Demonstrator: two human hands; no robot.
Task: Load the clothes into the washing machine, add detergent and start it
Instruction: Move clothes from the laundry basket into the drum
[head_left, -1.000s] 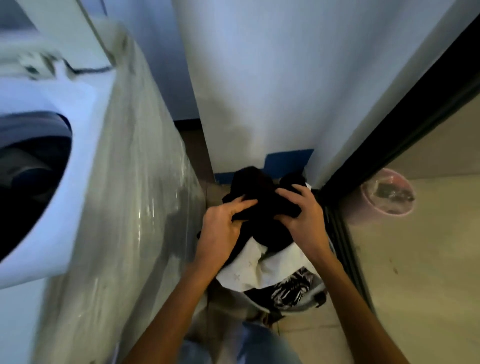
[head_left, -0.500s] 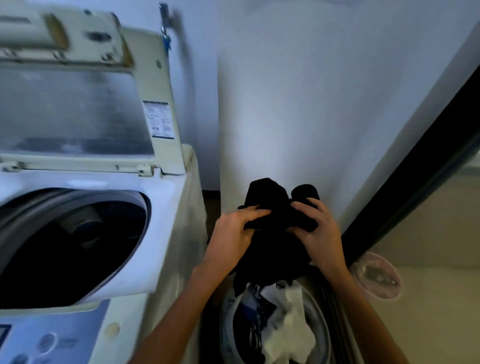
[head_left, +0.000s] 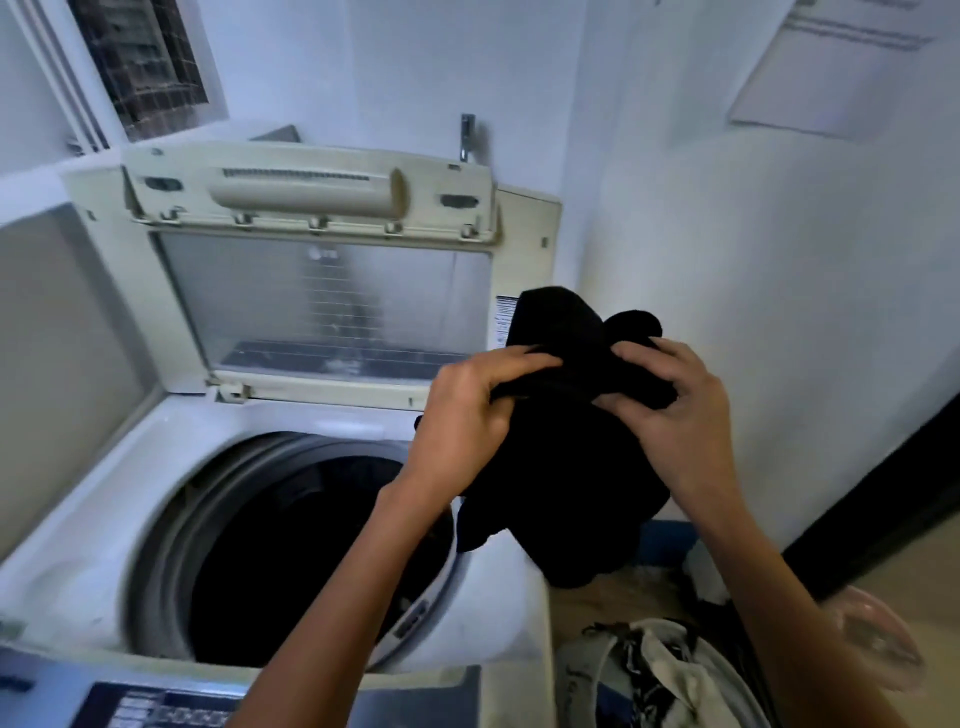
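White walls (head_left: 753, 260) are boxing in a narrow corner, and a top-loading washing machine (head_left: 130, 467) is filling its left side. Its lid (head_left: 322, 301) is standing raised beyond the fingertips, leaving the round drum opening (head_left: 291, 561) gaping below and to the left of the fingers.

Both hands are holding a black garment (head_left: 561, 467) in the air. The left hand (head_left: 467, 415) is curling its fingers (head_left: 524, 358) over the bunched upper edge of the cloth and pinching it against the thumb. The right hand (head_left: 675, 410) is doing the same from the other side, its fingers (head_left: 654, 353) bending down into the fabric. The two sets of fingertips are sitting close together, with a fold of cloth between them.

The rest of the garment is hanging under the palms, its lower edge dangling over the machine's right rim and the strip of floor beside it. Below the right wrist, a laundry basket (head_left: 576, 670) is holding pale and patterned clothes (head_left: 670, 670).

Right of the right-hand fingers the wall is lying near, and a dark door frame (head_left: 883, 478) is running along it lower down. Open air is lying between the left-hand fingers and the drum's grey rim.
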